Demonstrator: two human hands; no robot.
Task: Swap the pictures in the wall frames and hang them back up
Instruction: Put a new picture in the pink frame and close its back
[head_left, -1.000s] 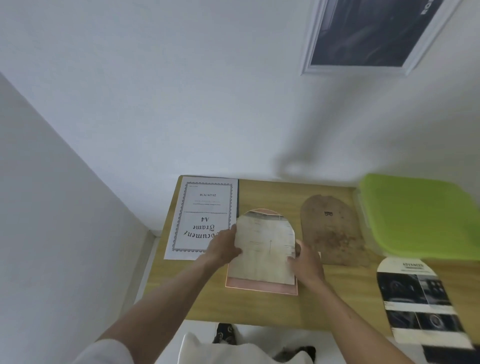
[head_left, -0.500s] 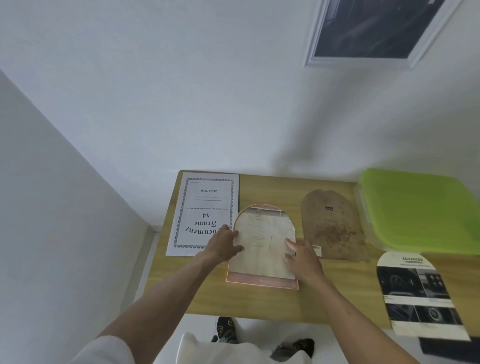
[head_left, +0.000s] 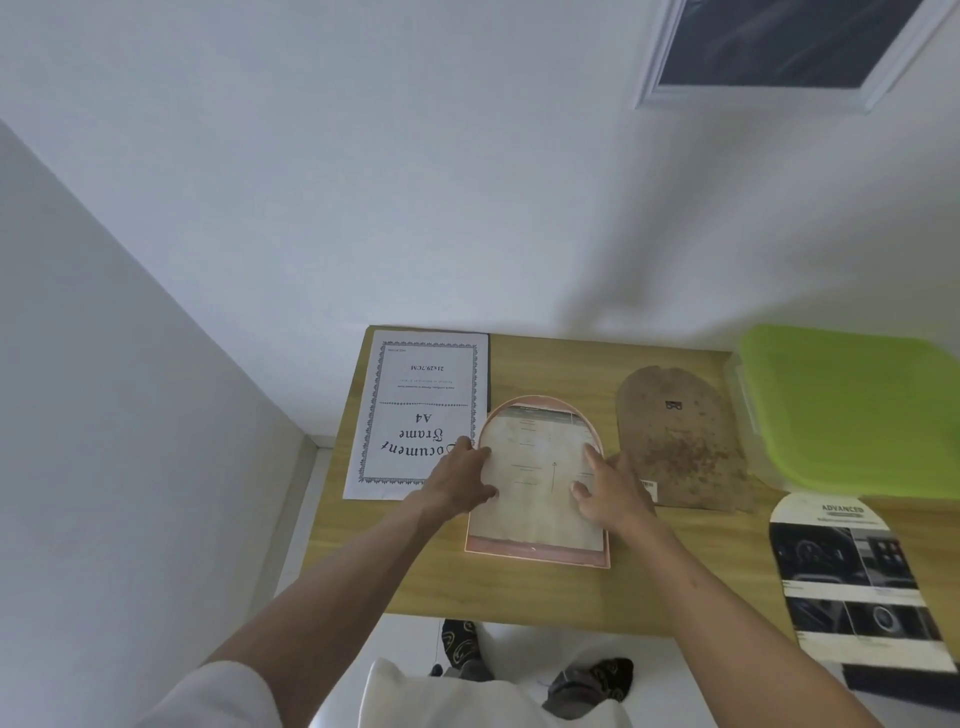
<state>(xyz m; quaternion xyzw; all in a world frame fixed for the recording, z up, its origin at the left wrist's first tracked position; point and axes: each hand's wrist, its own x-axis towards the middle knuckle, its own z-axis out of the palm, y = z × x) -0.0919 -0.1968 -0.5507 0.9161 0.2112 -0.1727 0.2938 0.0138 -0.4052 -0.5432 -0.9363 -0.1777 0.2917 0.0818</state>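
Head view: an arched pink frame lies flat on the wooden counter, rounded top toward the far wall. Inside it sits a pale, faded arched sheet with faint print, filling most of the opening. The left hand rests on the sheet's left edge, its grip loose, fingers stretched onto the paper and clasping nothing. The right hand lies on the sheet's right side, fingers spread and pressing flat. Left of the frame lies a white A4 document insert; right of it a brown arched backing board, and further right, nearer, an arched dark printed picture.
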